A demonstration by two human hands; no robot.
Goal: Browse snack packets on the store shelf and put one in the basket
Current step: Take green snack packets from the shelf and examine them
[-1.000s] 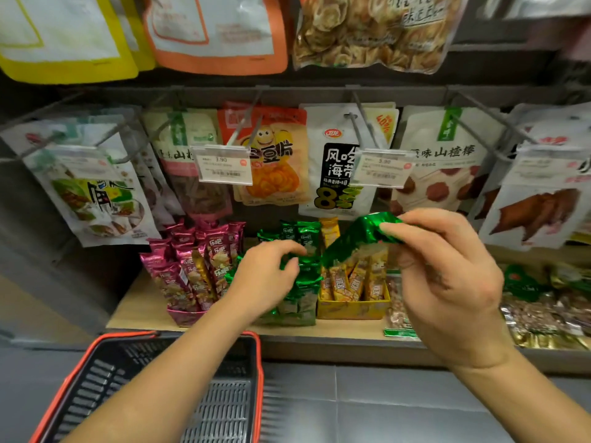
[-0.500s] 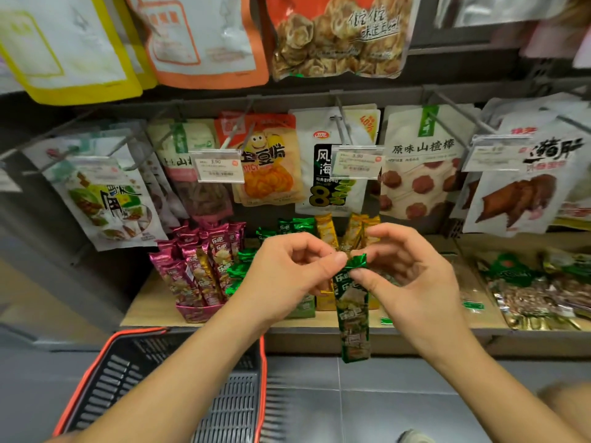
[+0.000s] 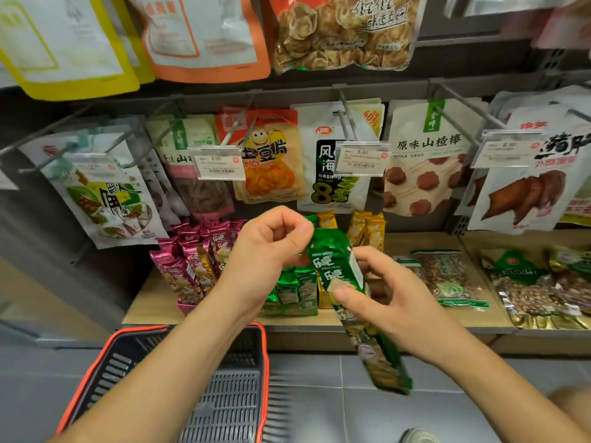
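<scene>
A long green snack packet (image 3: 332, 263) hangs in front of the low shelf, its lower end blurred near the floor. My left hand (image 3: 268, 247) pinches its top edge between thumb and fingers. My right hand (image 3: 383, 298) grips its middle from the right. Below my left forearm a black basket with a red rim (image 3: 262, 353) stands on the floor. Behind my hands, display boxes hold pink packets (image 3: 192, 263), green packets (image 3: 294, 289) and yellow packets (image 3: 367, 228).
The wooden shelf (image 3: 150, 302) also carries bags of nuts (image 3: 447, 276) at the right. Above it, snack bags hang on metal pegs with price tags (image 3: 219, 163). Grey floor tiles (image 3: 319, 410) lie below, with a shoe tip at the bottom edge.
The green packet came off the shelf and now hangs unfolded in front of me. My left hand left the green box and took the packet's top. My right hand slid down to its middle.
</scene>
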